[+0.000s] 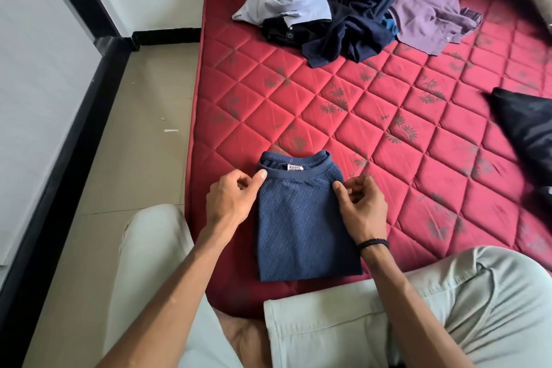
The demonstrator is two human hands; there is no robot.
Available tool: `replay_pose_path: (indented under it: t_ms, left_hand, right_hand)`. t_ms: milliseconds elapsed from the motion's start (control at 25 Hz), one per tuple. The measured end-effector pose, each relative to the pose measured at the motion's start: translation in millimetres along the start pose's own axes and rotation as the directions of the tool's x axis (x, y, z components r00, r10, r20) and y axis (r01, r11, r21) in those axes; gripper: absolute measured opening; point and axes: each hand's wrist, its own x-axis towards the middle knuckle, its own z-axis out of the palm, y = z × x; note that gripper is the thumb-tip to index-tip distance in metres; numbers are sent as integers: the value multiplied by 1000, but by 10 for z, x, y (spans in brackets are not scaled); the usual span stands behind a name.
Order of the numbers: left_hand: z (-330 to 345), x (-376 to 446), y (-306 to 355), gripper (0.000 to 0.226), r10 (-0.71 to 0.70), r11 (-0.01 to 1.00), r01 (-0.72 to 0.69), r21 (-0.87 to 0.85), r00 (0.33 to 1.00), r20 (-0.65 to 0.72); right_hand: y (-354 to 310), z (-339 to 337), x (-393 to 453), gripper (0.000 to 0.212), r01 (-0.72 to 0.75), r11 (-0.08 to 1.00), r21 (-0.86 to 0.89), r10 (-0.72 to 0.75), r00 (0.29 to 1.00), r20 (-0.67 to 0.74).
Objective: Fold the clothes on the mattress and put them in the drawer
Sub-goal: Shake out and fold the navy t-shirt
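Left hand (231,199): fingers curled, thumb and fingertips pinching the left shoulder of the folded navy shirt (304,227).
Right hand (360,203): fingers bent, pinching the shirt's right shoulder.
Folded navy shirt: flat on the red mattress (373,134) near its front edge, collar pointing away.
Unfolded clothes (352,6): heaped near the mattress's far edge.
Black pillow (525,128): at the right edge.
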Motion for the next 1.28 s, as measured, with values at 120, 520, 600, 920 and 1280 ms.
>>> replay_pose_path:
  t_ms: [120, 520, 600, 920, 1280]
  left_hand:
    - [29, -130, 64, 40, 61, 980, -70, 184, 997, 53]
    - [-4, -378, 174, 48, -31, 975, 14, 223, 997, 71]
    - [-16, -507, 229, 65, -120, 961, 70, 269, 977, 174]
    - [-33, -534, 334, 49, -303, 689, 581, -432, 773, 557]
    - [433, -545, 1627, 40, -3, 559, 673, -484, 585, 811]
  right_hand:
    - [-11, 12, -62, 22, 63, 983, -171, -67, 998, -19]
    - [-248, -137, -190, 49, -99, 893, -438, 153, 984, 90]
    - [-325, -215, -221, 62, -158, 883, -442, 265, 945, 190]
    - [-362, -440, 10, 59, -725, 674, 142, 385, 508, 771]
    - [-262, -1657, 221, 50, -693, 522, 497, 244, 679, 692]
